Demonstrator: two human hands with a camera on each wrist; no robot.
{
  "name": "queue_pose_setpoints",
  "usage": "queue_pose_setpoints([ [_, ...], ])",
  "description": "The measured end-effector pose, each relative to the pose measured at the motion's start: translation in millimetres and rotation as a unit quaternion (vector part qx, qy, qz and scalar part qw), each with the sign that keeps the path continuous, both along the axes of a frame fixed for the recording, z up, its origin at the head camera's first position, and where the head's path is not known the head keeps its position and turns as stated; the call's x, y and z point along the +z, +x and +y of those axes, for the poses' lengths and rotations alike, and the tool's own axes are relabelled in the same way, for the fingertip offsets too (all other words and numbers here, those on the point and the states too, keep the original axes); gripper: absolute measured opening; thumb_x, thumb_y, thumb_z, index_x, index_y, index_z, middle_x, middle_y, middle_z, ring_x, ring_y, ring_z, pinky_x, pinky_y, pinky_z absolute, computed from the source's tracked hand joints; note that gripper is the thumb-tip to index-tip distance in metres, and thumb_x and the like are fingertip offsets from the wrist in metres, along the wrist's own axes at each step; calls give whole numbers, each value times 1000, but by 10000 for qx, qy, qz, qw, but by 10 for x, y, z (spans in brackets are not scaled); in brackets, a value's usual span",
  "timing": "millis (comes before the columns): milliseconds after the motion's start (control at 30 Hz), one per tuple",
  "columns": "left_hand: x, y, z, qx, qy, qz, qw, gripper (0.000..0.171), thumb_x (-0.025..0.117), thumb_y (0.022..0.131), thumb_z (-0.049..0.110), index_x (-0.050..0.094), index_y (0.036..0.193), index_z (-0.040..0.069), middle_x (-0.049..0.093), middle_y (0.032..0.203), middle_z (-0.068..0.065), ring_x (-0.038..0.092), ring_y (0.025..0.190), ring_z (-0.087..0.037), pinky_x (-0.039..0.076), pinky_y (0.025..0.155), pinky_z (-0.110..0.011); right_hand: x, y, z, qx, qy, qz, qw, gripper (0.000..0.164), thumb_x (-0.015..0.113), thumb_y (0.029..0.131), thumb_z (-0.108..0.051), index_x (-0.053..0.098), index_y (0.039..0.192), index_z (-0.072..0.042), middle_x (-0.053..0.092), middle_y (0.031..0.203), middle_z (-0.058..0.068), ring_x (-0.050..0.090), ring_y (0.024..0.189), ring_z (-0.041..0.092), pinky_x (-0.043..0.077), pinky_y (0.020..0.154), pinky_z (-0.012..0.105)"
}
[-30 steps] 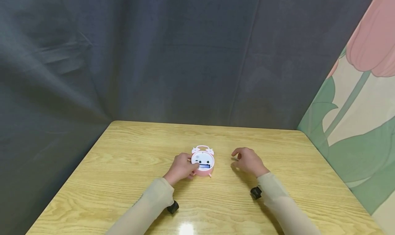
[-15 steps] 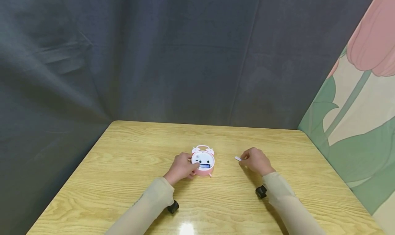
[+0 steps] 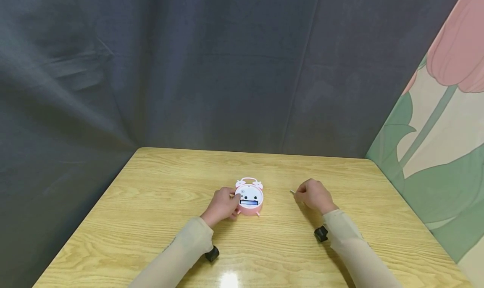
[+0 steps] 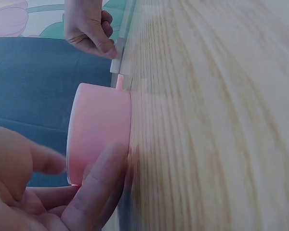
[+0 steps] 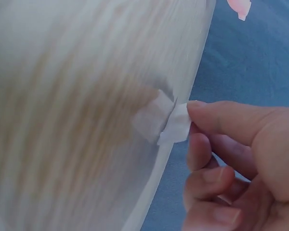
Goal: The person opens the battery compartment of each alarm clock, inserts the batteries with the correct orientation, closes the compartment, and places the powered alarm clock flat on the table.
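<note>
A pink and white twin-bell alarm clock [image 3: 254,191] lies back side up on the table, its feet toward me. In its back, an uncovered compartment shows a blue and white battery [image 3: 248,202]. My left hand [image 3: 221,204] holds the clock's left side, the fingers against the pink wall [image 4: 103,120] and the thumb by the back's rim. To the right, apart from the clock, my right hand [image 3: 314,194] pinches a small white plastic piece [image 5: 177,124], possibly the battery cover, between thumb and index finger. Its lower edge is at the tabletop; contact is unclear.
The wood-grain table [image 3: 170,229] ends at a dark curtain [image 3: 227,69] at the back and left. A flower-patterned wall panel [image 3: 438,153] borders the right side. Black wrist cameras [image 3: 212,253] sit under both sleeves.
My right hand has moved slightly right, and the white piece, visible half a second ago, now appears turned edge-on. The left thumb has shifted off the battery compartment toward the rim.
</note>
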State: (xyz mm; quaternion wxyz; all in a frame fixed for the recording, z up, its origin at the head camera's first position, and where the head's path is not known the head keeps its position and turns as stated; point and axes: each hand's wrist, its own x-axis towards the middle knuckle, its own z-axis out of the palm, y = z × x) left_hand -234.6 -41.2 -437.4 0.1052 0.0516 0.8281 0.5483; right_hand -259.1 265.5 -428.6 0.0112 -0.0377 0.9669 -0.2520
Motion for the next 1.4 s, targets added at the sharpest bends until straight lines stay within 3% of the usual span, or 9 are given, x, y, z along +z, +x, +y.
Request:
queue_pose_setpoints([
  [133, -10, 1, -9, 12, 52, 80, 10000, 34, 44, 100, 10, 63, 120, -10, 65, 72, -19, 65, 51, -19, 61, 49, -33, 6, 4, -39, 192, 138, 352, 9991, 10, 72, 89, -14, 77, 81, -10, 70, 75, 0, 56, 62, 14, 48, 52, 28],
  [267, -31, -9, -12, 26, 72, 111, 9999, 32, 42, 99, 8, 64, 115, -9, 64, 70, -19, 65, 49, -19, 60, 48, -33, 18, 24, -134, 522, 305, 983, 9933, 9, 72, 88, -13, 77, 81, -10, 69, 79, 0, 56, 65, 12, 50, 54, 29],
  [400, -34, -21, -13, 53, 86, 124, 9999, 29, 43, 99, 9, 66, 103, -7, 64, 69, -18, 65, 48, -18, 60, 48, -33, 62, 81, -311, 881, 372, 1630, 9820, 6, 74, 86, -13, 77, 81, -12, 63, 75, -4, 51, 61, 9, 47, 51, 26],
  [633, -31, -22, -13, 21, 120, 94, 9999, 29, 42, 99, 8, 66, 99, -7, 64, 68, -16, 64, 47, -18, 60, 48, -33, 175, 234, -672, 1565, 410, 2417, 9568, 5, 79, 81, -14, 77, 78, -16, 58, 73, -11, 49, 61, 2, 42, 49, 19],
  [900, -3, -9, 2, 43, 198, 23, 9998, 27, 43, 99, 7, 66, 98, -7, 63, 70, -18, 64, 47, -19, 61, 49, -34, 185, 313, -994, 2314, 625, 2556, 9366, 4, 78, 83, -15, 76, 80, -16, 60, 77, -10, 57, 66, 4, 45, 52, 17],
  [1167, -6, -22, 17, -12, 291, -17, 9996, 29, 41, 100, 6, 65, 91, -6, 61, 67, -14, 64, 47, -17, 61, 49, -34, 120, 294, -1157, 2615, 1062, 2665, 9216, 18, 74, 82, -10, 69, 71, -23, 54, 75, -12, 44, 61, 0, 40, 50, 16],
  [1400, 0, -21, -4, -1, 251, 7, 9997, 30, 41, 99, 6, 63, 84, -5, 62, 67, -15, 63, 45, -16, 61, 48, -34, 84, 259, -1218, 2643, 1031, 2593, 9232, 20, 72, 83, -8, 69, 71, -24, 55, 76, -13, 43, 60, 0, 39, 50, 16],
])
